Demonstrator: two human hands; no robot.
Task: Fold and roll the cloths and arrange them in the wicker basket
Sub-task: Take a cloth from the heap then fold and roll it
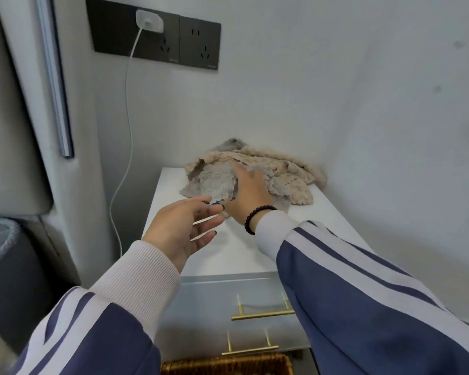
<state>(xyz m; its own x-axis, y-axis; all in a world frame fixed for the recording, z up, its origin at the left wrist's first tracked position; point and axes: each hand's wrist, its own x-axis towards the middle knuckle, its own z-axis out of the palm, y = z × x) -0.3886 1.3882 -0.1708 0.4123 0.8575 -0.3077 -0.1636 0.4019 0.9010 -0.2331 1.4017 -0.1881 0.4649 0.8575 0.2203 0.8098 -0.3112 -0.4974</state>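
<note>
A heap of fluffy cloths lies at the back of the white nightstand top. A grey cloth lies in front, over a beige cloth. My right hand grips the grey cloth, its near edge lifted off the top, and some fingers are hidden under a fold. My left hand hovers open with spread fingers, its tips just short of that lifted edge. The wicker basket shows only its rim at the bottom edge, on the floor below the drawers.
The nightstand stands in a corner, with walls behind it and to its right. It has two drawers with brass handles. A white charger sits in a dark wall socket, its cable hanging down the left side. A padded headboard and bedding fill the left.
</note>
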